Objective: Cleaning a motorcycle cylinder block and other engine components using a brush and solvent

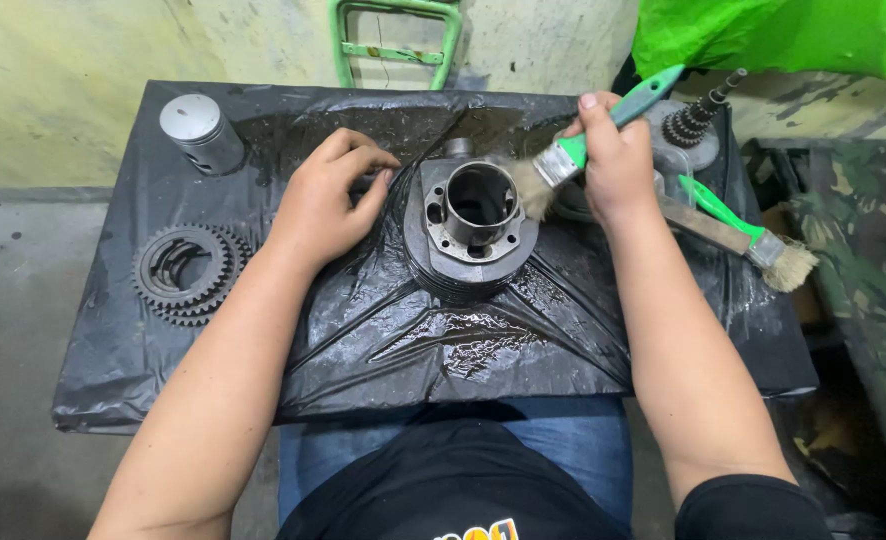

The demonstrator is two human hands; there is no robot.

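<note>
Right hand: I had my right hand (615, 165) closed around a green-handled brush (578, 145), its bristles touching the rim of the engine cylinder (471, 232).
Left hand: My left hand (325, 200) lay loosely open, fingertips at the cylinder's left side, gripping nothing.
Cylinder: It stood at the middle of the bench (363, 340), on wet black plastic sheeting.
Far-left corner: A grey piston (201, 132) stood there.
Left edge: A gear ring (188, 272) lay flat.
Right edge: A second brush (753, 235) rested there.

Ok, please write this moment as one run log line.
left hand: steadies engine cylinder | right hand: holds green brush, bristles at cylinder rim | surface: black plastic sheet
</note>
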